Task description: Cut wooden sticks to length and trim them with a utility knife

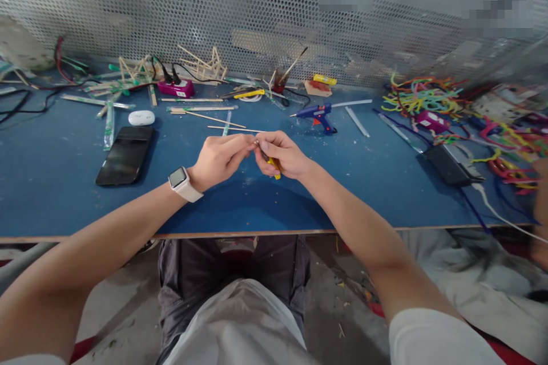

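Observation:
My right hand [282,154] is closed around a small yellow-and-dark-handled tool [274,169]; its kind is mostly hidden by the fingers. A bit of metal shows near my fingertips. My left hand [226,157], with a white watch on the wrist, has its fingers pinched together and meets the right hand over the table. What those fingers hold, if anything, is too small to make out. Just beyond both hands lies a thin wooden stick [233,128]. A blue glue gun [317,117] rests on its side behind my right hand.
A black phone [125,155] and a white earbud case [141,118] lie at left. Behind are a purple power strip [176,88], stick frames [203,65] and a yellow-handled tool [249,93]. Coloured pipe cleaners [423,94] and a black box [451,165] lie right, beside another person.

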`<act>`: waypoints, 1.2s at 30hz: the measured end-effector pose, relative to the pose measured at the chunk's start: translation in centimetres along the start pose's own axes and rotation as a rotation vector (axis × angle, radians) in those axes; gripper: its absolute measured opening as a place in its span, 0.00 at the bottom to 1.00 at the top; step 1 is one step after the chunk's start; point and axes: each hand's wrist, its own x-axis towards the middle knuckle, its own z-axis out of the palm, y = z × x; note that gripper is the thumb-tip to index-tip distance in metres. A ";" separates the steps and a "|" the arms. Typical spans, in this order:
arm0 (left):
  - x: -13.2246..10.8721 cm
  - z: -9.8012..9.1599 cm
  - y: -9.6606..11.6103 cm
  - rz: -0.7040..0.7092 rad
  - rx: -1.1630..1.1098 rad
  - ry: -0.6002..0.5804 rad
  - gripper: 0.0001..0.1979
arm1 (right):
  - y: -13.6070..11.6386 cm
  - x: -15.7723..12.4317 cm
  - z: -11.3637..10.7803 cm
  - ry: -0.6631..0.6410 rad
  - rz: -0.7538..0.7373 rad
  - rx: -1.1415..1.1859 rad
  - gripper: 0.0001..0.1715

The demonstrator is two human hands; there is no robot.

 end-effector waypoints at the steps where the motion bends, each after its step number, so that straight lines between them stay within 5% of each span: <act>1: 0.0 0.0 0.1 0.005 0.015 0.014 0.17 | 0.0 0.0 0.2 0.008 -0.008 0.005 0.31; 20: 0.5 -0.2 0.6 0.126 0.160 0.140 0.12 | 0.3 0.4 2.3 0.084 -0.050 0.127 0.30; 36: -0.4 0.0 0.1 0.070 0.226 0.129 0.14 | 0.2 0.5 3.3 0.121 -0.014 0.203 0.31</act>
